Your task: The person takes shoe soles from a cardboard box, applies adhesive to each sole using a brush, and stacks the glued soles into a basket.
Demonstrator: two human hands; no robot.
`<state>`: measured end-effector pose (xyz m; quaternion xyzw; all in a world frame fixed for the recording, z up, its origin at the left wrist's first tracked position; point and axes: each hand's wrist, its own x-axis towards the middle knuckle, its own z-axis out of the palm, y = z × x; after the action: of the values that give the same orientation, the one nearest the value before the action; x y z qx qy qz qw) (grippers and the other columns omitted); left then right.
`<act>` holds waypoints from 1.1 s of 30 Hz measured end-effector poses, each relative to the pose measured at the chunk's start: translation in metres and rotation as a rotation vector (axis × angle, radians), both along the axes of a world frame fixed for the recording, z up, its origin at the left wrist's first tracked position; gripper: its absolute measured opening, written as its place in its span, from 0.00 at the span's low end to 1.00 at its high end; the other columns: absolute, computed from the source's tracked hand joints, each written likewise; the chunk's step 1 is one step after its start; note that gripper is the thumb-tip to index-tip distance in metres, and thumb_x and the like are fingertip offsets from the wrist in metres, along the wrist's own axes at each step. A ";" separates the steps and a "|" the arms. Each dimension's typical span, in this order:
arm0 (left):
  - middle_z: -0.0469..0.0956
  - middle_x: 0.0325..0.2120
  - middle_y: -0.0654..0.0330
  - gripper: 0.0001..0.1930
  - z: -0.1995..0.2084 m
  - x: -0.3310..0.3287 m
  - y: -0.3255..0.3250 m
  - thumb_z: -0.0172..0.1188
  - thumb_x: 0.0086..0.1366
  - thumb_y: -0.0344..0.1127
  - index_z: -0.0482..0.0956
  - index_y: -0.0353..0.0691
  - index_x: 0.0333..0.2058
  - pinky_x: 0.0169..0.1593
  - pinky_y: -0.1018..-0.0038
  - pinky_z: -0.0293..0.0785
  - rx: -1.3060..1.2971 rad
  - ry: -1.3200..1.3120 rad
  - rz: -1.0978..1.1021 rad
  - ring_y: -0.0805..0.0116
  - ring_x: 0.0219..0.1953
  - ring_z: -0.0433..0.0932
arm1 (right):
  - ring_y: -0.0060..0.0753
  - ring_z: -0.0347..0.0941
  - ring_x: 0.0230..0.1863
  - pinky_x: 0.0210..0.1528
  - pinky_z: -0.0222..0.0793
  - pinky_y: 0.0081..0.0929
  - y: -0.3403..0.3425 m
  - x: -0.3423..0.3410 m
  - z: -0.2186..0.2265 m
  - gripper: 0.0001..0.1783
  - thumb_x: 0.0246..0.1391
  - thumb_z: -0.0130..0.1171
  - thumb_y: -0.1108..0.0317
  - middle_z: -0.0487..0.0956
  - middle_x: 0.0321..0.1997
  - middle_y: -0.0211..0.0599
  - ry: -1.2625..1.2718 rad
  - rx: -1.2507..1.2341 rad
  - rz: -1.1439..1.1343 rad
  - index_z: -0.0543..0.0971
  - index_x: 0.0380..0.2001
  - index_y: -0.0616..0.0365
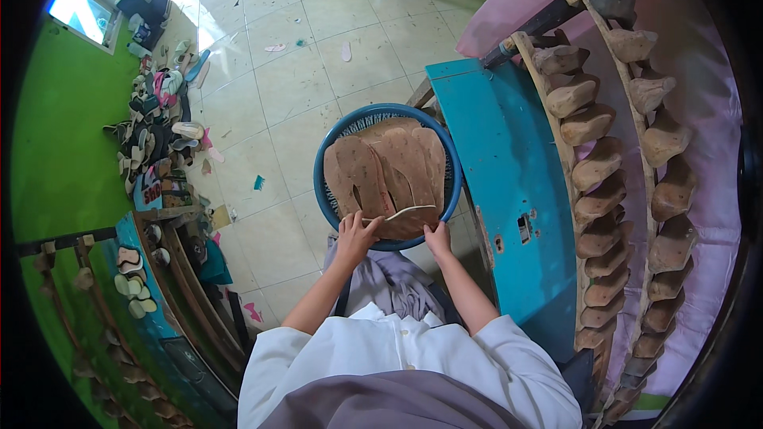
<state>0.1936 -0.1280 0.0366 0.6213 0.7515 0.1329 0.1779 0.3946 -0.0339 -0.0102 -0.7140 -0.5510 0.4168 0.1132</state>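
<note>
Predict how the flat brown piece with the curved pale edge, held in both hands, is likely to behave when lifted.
The flat brown piece is probably light, since it looks thin. It may flex without flopping: its edge bows gently between the left hand and right hand. Its flatness suggests sliding, not rolling.

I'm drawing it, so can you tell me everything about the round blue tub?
The tub is round and mouth up, with a plastic-looking blue rim and a speckled dark-and-pale inner wall. Flat brown sole-shaped pieces lie in it. It's near the picture's middle, left of the long teal surface; what it rests on is hidden.
</note>
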 end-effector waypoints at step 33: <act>0.68 0.40 0.64 0.28 0.024 0.014 0.016 0.64 0.47 0.41 0.68 0.60 0.50 0.43 0.63 0.62 -0.069 0.112 -0.191 0.65 0.46 0.67 | 0.48 0.70 0.38 0.38 0.67 0.38 -0.025 0.002 0.055 0.15 0.44 0.60 0.68 0.67 0.38 0.41 0.077 0.332 0.474 0.69 0.37 0.51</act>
<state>0.2073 -0.1122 0.0611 0.6900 0.7017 0.0543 0.1687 0.3962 -0.0584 0.0449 -0.5206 -0.7586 0.3624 0.1487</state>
